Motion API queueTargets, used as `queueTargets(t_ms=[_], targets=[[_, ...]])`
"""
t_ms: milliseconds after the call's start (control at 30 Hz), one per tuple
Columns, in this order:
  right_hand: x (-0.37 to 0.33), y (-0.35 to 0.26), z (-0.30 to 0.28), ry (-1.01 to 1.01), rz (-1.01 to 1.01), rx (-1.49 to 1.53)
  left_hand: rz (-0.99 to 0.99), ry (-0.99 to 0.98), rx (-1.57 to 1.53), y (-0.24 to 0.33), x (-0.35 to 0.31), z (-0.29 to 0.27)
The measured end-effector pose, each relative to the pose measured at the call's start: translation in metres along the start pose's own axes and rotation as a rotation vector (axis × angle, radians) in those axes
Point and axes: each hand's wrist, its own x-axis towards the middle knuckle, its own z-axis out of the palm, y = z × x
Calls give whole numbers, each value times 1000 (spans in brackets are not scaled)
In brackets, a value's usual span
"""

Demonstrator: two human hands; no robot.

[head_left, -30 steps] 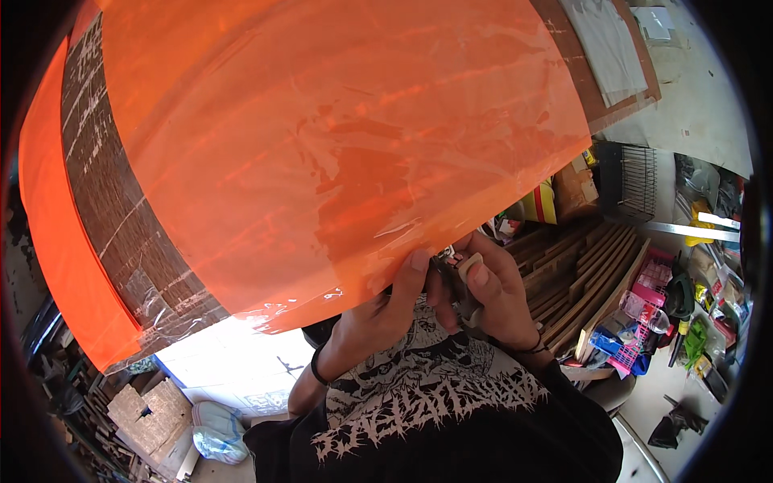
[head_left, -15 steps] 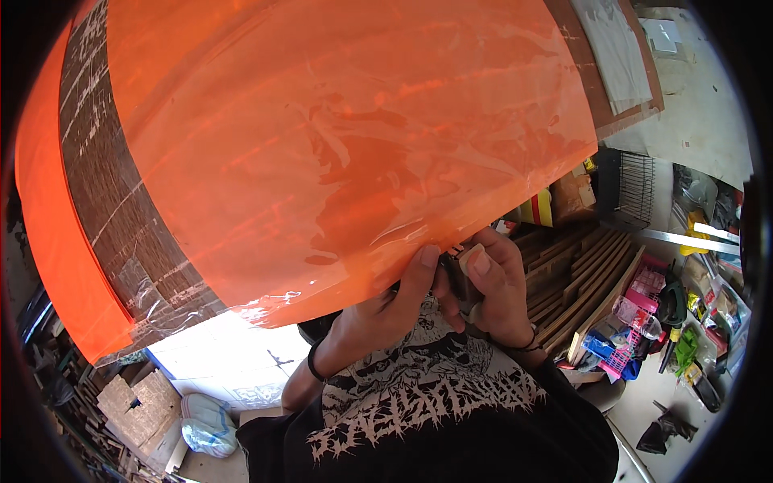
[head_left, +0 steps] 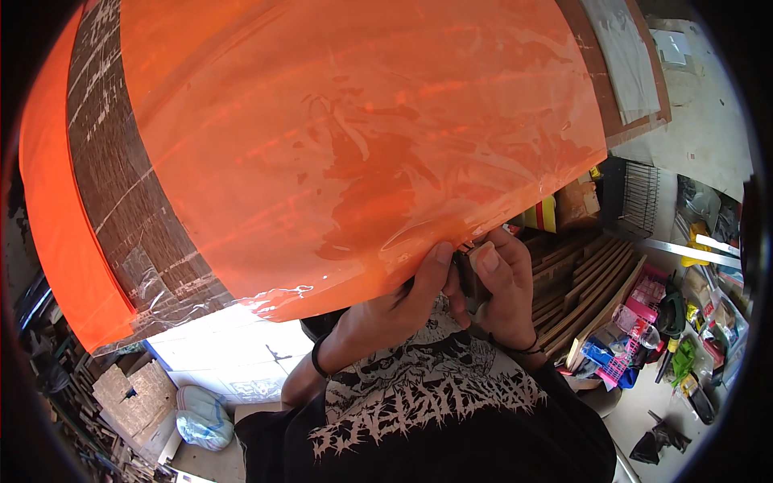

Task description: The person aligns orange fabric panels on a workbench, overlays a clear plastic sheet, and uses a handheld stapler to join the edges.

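Observation:
A large orange sheet (head_left: 241,185) under wrinkled clear plastic film (head_left: 354,137) fills the upper view, with a brown band (head_left: 133,185) down its left part. My left hand (head_left: 403,302) is closed at the sheet's near edge, its thumb on the film's rim. Beside it my right hand (head_left: 509,294) pinches a small dark piece with a pale top (head_left: 477,266) against the same edge. The fingers partly cover that piece, so its kind is unclear. Both hands nearly touch, close in front of my chest.
Stacked wooden strips (head_left: 584,274) lie right of my hands. Beyond them are a pink plastic basket (head_left: 616,366) with small items, a metal bar (head_left: 692,253) and a wire rack (head_left: 641,197). At lower left are a chipboard piece (head_left: 137,398) and a tied plastic bag (head_left: 203,419).
Both hands and the sheet's near edge have shifted slightly right in the view. The grip of each hand looks the same.

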Motion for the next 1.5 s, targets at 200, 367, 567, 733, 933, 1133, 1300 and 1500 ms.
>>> queueTargets(t_ms=[200,367,567,733,933,1133,1300,1500], targets=[[1,-1,1,20,-5,-31,-48,15,-64,0,1,1],[1,0,2,14,-11,-40,-47,18,-25,2,0,0],[0,-1,3,38,-2,-43,-60,16,-17,5,2,0],[1,0,4,32,-4,-46,-33,39,7,1,1,0],[2,0,4,42,5,-63,-57,77,10,-1,0,1],[3,-1,5,64,-11,-74,-76,62,9,-2,0,0],[4,1,4,17,-49,-45,-88,56,1,0,1,-1],[5,1,5,36,-50,-47,-102,63,-53,-1,0,-1]])
